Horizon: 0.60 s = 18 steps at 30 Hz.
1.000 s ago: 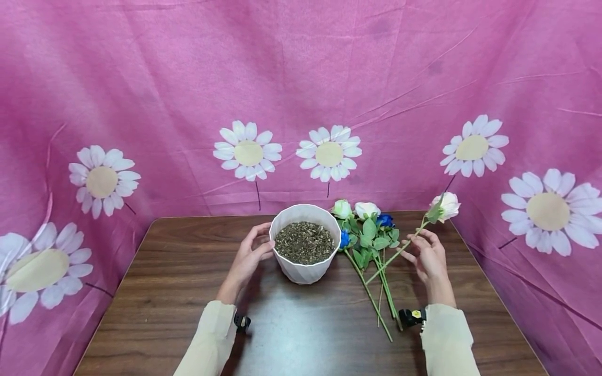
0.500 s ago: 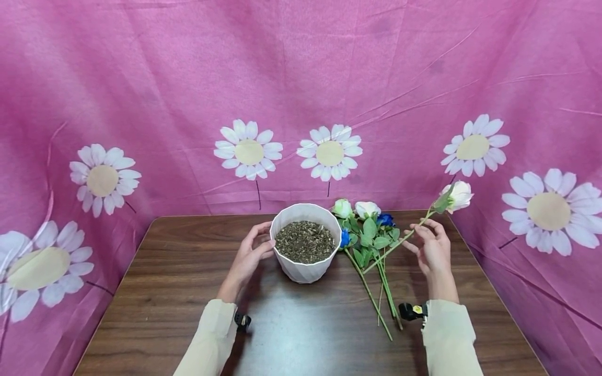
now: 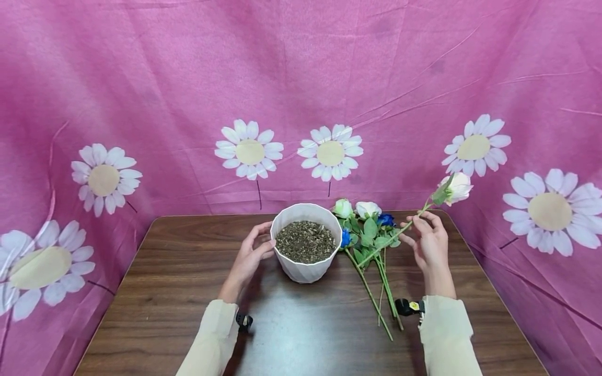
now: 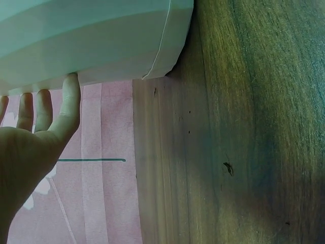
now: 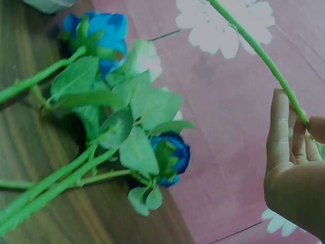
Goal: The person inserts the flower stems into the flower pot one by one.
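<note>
One white rose (image 3: 455, 189) up in the right hand (image 3: 430, 248), and only bare soil (image 3: 305, 242) in the pot (image 3: 305, 273).

From where I stand it looks early: a single stem is off the table (image 3: 188, 313), nothing is planted, and four flowers are left lying just right of the pot, two blue roses (image 3: 386, 220) and two pale roses (image 3: 368, 210), their stems crossing toward the near side. The right hand pinches the lifted rose partway along its stem, bloom leaning far and right, lower end slanting left over the pile; whether that end touches anything, I can't tell. The left hand (image 3: 249, 253) grips nothing firmly; its loosely extended fingers rest against the left wall of the pot, which stands upright toward the far edge.
</note>
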### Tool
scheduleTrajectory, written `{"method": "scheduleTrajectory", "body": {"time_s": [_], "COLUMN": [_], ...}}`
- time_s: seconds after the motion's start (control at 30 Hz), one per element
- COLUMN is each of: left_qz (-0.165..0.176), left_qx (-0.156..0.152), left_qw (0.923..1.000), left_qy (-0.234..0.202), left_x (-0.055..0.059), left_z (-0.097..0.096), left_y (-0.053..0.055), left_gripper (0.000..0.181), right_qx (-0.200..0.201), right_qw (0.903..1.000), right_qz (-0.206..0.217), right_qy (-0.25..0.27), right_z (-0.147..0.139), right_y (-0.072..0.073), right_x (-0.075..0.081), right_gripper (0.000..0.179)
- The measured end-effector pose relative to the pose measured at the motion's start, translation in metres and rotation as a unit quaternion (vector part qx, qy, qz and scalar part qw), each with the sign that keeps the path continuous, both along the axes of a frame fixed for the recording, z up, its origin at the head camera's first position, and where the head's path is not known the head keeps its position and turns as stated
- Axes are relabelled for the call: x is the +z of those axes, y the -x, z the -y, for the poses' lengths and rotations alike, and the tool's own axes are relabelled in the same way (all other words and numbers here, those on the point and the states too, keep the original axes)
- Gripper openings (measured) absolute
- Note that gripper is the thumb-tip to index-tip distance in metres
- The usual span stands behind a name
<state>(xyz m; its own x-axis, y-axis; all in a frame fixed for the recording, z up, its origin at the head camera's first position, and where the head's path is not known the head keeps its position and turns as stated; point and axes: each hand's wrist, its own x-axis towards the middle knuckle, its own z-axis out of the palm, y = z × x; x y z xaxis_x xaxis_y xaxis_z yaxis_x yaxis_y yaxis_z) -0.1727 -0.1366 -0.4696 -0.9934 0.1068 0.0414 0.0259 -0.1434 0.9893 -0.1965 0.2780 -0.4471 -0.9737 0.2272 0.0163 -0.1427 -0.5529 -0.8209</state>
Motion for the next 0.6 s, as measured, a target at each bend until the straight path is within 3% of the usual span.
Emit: {"method": "scheduleTrajectory", "body": {"time_s": [0.6], "left_qz": [0.001], "left_qx": [-0.001], "left_qw": [1.0000], "left_qy": [-0.002], "left_x": [0.000], "left_z": [0.000], "left_y": [0.000], "left_gripper": [0.052], "right_qx": [0.000], "right_qw": [0.9979], "right_qz": [-0.060], "right_qy": [0.022], "right_z": [0.024], "right_y": [0.004], "right_x": [0.036], "right_gripper": [0.018]}}
